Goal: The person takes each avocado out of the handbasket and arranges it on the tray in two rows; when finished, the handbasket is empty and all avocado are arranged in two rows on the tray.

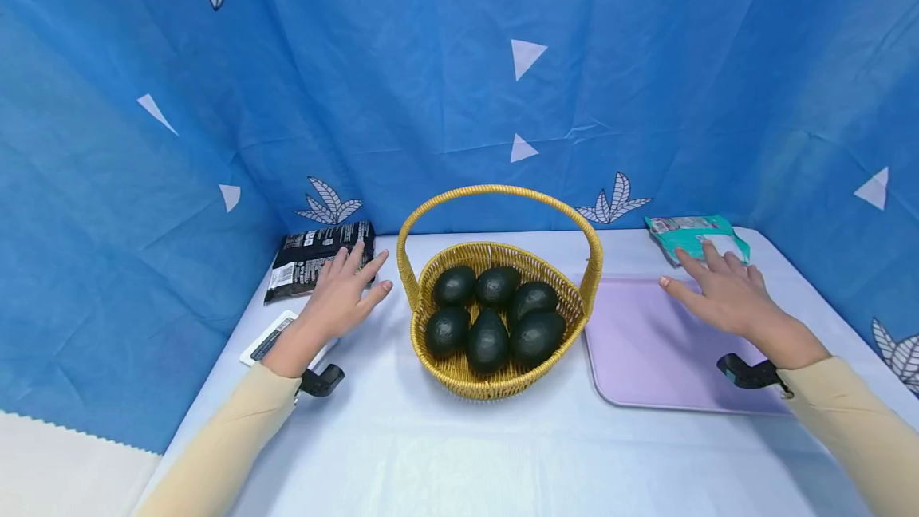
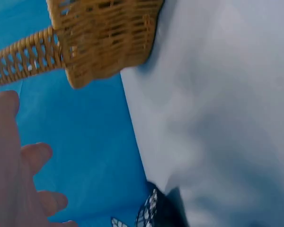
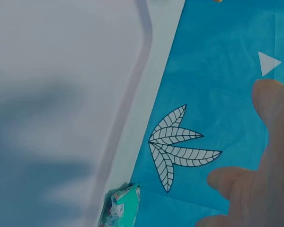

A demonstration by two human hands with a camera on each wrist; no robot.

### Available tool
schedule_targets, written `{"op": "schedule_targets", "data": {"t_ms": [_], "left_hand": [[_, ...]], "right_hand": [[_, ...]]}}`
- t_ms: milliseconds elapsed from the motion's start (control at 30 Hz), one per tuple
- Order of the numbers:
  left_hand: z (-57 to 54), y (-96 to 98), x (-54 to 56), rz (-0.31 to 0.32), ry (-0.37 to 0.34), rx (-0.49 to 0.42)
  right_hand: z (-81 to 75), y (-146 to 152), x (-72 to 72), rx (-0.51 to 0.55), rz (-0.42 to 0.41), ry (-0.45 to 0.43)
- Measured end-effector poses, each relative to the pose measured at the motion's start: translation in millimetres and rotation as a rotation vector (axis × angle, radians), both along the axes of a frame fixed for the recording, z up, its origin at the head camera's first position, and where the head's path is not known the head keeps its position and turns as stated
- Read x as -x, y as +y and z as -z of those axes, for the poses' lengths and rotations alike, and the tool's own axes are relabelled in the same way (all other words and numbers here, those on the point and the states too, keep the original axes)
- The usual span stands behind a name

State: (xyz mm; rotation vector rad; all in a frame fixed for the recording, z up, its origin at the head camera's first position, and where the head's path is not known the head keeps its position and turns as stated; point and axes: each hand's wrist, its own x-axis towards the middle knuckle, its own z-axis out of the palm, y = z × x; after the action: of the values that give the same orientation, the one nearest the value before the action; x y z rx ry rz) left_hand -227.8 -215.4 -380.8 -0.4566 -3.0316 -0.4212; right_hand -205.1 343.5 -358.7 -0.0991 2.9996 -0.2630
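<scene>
Yellow and woven, the basket (image 1: 477, 389) stands on the white table (image 1: 402, 461) in the head view, six dark avocados (image 1: 488, 341) inside it. Your left hand (image 1: 336, 297) hangs with fingers spread, nearest the black packet (image 1: 305, 258); your right hand (image 1: 732, 301), spread likewise, is over the purple tray (image 1: 646, 365), near the green packet (image 1: 689, 231). In the left wrist view, the basket's side and part of its handle (image 2: 26, 59) show above your fingers. In the right wrist view, the tray's edge and green packet lie left of your parted fingers.
</scene>
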Motion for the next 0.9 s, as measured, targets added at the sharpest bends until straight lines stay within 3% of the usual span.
{"op": "schedule_targets", "data": {"t_ms": [267, 600, 900], "left_hand": [[17.3, 11.1, -12.1, 0.099, -0.006, -0.165], [41.9, 31.7, -17.8, 0.249, 0.011, -0.422], [54.2, 45.4, -21.6, 0.157, -0.16, -0.655]], "right_hand": [[0.2, -1, -0.3, -0.002, -0.002, -0.004], [1.6, -6, -1.8, 0.009, -0.012, 0.0], [2.1, -10, -4.9, -0.01, -0.023, 0.005]]}}
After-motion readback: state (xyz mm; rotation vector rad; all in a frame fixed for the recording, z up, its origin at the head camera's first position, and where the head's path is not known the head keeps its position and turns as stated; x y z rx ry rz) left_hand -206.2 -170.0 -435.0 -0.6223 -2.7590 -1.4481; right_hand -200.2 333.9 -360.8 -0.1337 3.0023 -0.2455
